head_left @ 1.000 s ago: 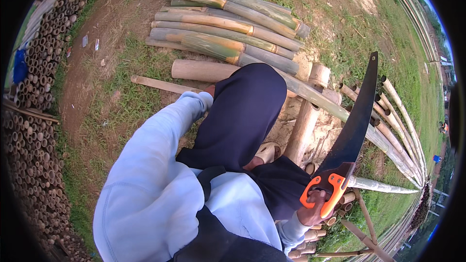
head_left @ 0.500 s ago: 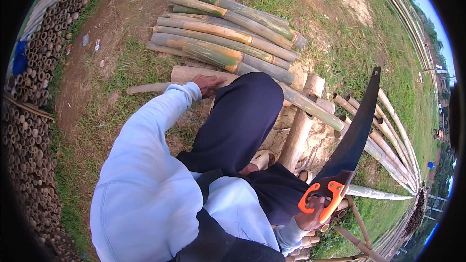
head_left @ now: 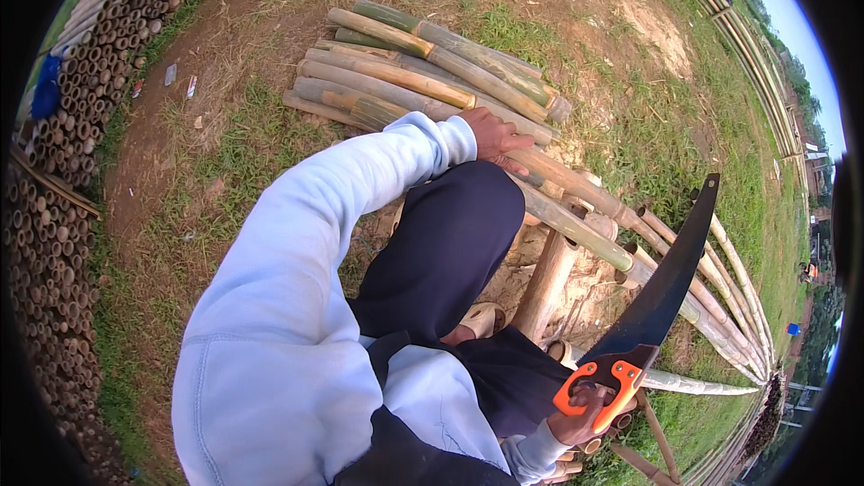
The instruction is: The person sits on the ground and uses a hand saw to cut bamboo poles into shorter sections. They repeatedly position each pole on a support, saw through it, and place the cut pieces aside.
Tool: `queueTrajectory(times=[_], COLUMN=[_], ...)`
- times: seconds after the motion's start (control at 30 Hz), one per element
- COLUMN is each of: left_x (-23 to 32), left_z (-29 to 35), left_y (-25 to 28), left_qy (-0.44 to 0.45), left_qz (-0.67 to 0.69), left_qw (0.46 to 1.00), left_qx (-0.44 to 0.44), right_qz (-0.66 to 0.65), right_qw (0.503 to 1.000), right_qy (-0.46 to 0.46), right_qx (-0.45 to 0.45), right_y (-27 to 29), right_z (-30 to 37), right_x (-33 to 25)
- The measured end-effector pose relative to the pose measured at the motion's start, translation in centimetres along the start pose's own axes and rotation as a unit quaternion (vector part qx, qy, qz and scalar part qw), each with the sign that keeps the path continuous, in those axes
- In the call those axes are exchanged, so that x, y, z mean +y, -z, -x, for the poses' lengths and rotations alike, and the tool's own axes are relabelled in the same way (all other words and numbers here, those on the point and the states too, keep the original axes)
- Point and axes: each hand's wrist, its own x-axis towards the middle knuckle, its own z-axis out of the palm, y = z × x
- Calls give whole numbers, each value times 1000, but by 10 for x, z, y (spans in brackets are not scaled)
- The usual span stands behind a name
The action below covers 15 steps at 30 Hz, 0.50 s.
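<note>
The right hand [head_left: 583,412] is clamped on the orange grip of a saw [head_left: 652,297], its dark blade slanting up and away to the right, well apart from the left hand. The left hand [head_left: 495,137] lies on the near part of a tan pole [head_left: 576,184], just past the knee [head_left: 481,198]; its underside is hidden, so I cannot tell whether it is closed around the pole. That pole slopes down to the right, just beside a green pole [head_left: 576,227], which crosses a thick log [head_left: 544,292]. Long poles [head_left: 733,292] fan out behind the blade. Beyond the left hand, a row of short poles [head_left: 423,63] lies on the ground. Below the log's left side, 1 sandal [head_left: 486,317] shows. Stacked bamboo [head_left: 67,243] lines the far left.
</note>
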Motion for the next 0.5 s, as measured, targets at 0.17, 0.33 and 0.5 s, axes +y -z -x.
queueTrajectory(times=[0.17,0.33,0.5], left_x=[12,25,36], left_z=[-16,-15,-38], left_y=[-24,-50,-41], left_qy=[47,42,21], left_qz=[16,39,36], left_qw=[997,988,991], left_qx=[-58,-144,-129], right_qz=[24,37,40], right_qw=[1000,999,999], right_qy=[-8,-11,-1], right_qx=[11,4,6], right_y=[1,-1,-9], right_z=[0,-4,-9], right_x=[-1,-2,7])
